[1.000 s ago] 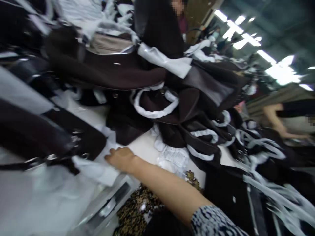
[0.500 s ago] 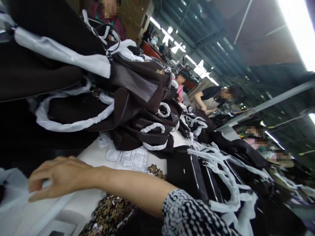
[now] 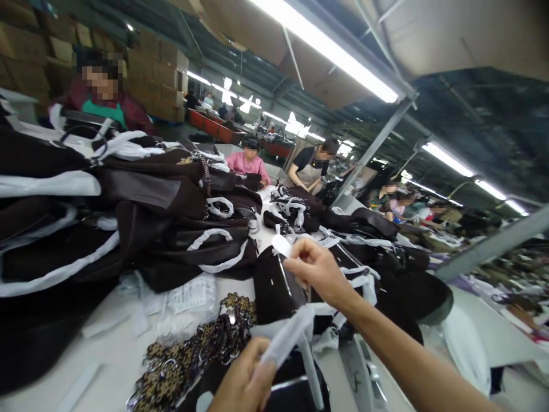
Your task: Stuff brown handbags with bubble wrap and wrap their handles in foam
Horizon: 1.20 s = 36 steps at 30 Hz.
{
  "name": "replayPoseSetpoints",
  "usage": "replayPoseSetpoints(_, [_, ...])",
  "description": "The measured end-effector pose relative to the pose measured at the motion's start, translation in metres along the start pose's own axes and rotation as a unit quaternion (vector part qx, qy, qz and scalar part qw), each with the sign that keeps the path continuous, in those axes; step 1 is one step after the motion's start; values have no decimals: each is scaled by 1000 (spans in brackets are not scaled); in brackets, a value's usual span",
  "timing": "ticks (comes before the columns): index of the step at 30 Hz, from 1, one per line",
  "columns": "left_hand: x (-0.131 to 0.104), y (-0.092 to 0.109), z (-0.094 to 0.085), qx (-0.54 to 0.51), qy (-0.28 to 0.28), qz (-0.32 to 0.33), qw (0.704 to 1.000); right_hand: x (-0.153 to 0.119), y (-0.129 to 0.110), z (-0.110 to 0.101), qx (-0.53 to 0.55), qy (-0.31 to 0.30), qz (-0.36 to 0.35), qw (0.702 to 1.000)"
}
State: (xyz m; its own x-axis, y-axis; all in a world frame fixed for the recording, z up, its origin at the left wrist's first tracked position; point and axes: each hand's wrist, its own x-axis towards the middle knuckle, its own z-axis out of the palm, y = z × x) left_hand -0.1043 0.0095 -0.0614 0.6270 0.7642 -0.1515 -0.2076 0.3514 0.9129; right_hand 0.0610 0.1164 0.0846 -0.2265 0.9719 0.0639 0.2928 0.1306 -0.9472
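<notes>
My right hand (image 3: 315,266) is closed in a pinch above a dark bag, and a small white strip (image 3: 281,245) sticks out from its fingertips. Below it, near the bottom edge, my left hand (image 3: 249,375) grips a bag handle (image 3: 291,335) wrapped in white material. The dark bag (image 3: 274,286) with a metal zip lies just behind the hands. Another dark bag part with a shiny edge shows under the handle. Beside my left hand is a heap of gold-patterned trims (image 3: 171,369) with metal rings.
Dark bags (image 3: 141,189) with white-wrapped handles are piled at left. A clear plastic bag with a printed label (image 3: 195,294) and a loose white strip (image 3: 79,383) lie on the pale table (image 3: 107,349). Several co-workers sit or stand beyond. A slanted metal post (image 3: 493,243) rises at right.
My right hand has come from the white material at the left to the bag, now pinching a white strip. My left hand has come into view, gripping the wrapped handle. The camera view has turned right.
</notes>
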Motion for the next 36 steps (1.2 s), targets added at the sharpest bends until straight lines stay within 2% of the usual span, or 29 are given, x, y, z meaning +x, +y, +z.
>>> replayPoseSetpoints(2, [2, 14, 2, 27, 65, 22, 997, -63, 7, -34, -8, 8, 73, 997])
replayPoseSetpoints(4, [2, 29, 9, 47, 126, 42, 990, -125, 24, -47, 29, 0, 156, 987])
replayPoseSetpoints(6, [0, 43, 20, 75, 162, 53, 982, -173, 53, -39, 86, -20, 246, 965])
replayPoseSetpoints(8, [-3, 53, 37, 130, 171, 60, 975, -202, 85, -14, 157, -36, 295, 942])
replayPoseSetpoints(9, [-5, 56, 46, 168, 165, 64, 970, -208, 98, 0, 203, -39, 305, 930])
replayPoseSetpoints(11, [-10, 61, 65, 248, 143, 77, 955, -207, 111, 28, 294, 0, 322, 900])
replayPoseSetpoints(14, [-18, 60, 85, 342, 134, 94, 925, -190, 96, 50, 406, 65, 294, 863])
replayPoseSetpoints(16, [-24, 58, 90, 359, 173, 83, 914, -182, 75, 53, 435, 67, 233, 867])
replayPoseSetpoints(18, [-28, 56, 89, 329, 206, 65, 919, -180, 58, 51, 428, 56, 177, 884])
replayPoseSetpoints(22, [-34, 56, 82, 274, 162, 77, 945, -186, 49, 43, 392, 36, 123, 911])
replayPoseSetpoints(25, [-37, 59, 79, 311, 162, 116, 929, -198, 50, 34, 331, -5, 149, 932])
replayPoseSetpoints(28, [-40, 63, 79, 339, 201, 143, 908, -216, 42, 18, 162, -55, 178, 969])
replayPoseSetpoints(30, [-42, 65, 80, 347, 217, 154, 899, -227, 32, 9, 10, -35, 120, 992])
replayPoseSetpoints(32, [-43, 67, 82, 353, 215, 153, 897, -235, 21, 5, -99, 17, 14, 995])
replayPoseSetpoints(34, [-42, 66, 86, 359, 210, 145, 898, -236, 9, 5, -123, 56, -61, 989])
replayPoseSetpoints(36, [-41, 66, 92, 357, 209, 148, 898, -233, 1, 8, -55, 62, -62, 995])
